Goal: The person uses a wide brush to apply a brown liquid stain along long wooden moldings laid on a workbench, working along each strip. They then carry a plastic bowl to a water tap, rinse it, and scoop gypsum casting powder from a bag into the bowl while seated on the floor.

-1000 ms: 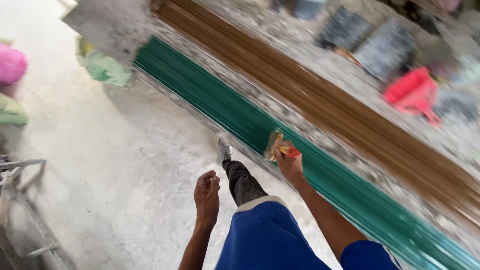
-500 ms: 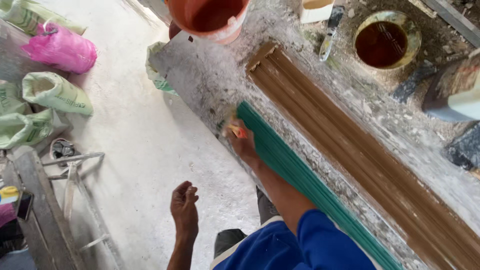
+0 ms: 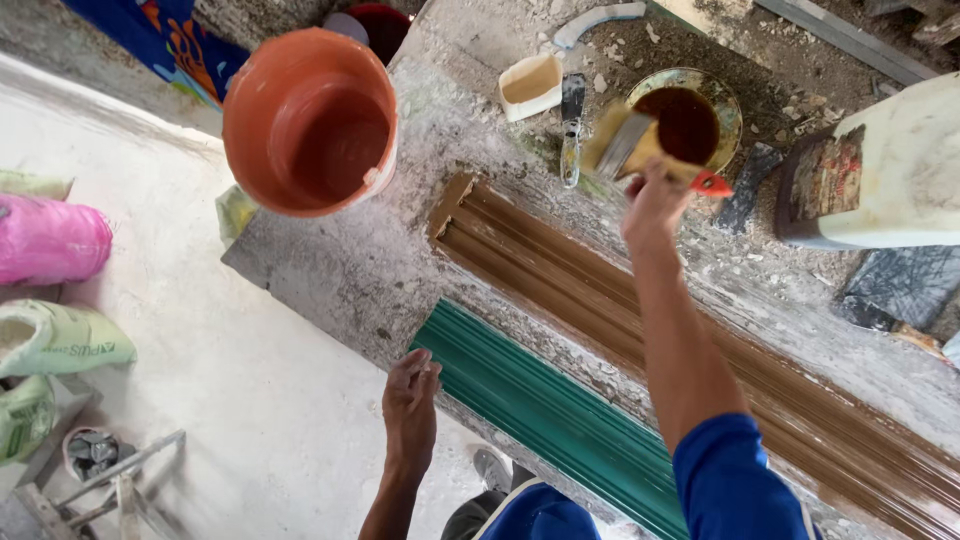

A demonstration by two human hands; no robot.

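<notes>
Right hand (image 3: 655, 205) now raised, paintbrush (image 3: 628, 148) gripped

One view only, head-worn camera; looks steeply down past the person's own arms onto a rough desk (image 3: 330, 270) and the pale floor (image 3: 230, 400) beside it; close range, within arm's reach; desk runs diagonally across frame; orange bucket (image 3: 310, 120) near top; no second view.
</notes>
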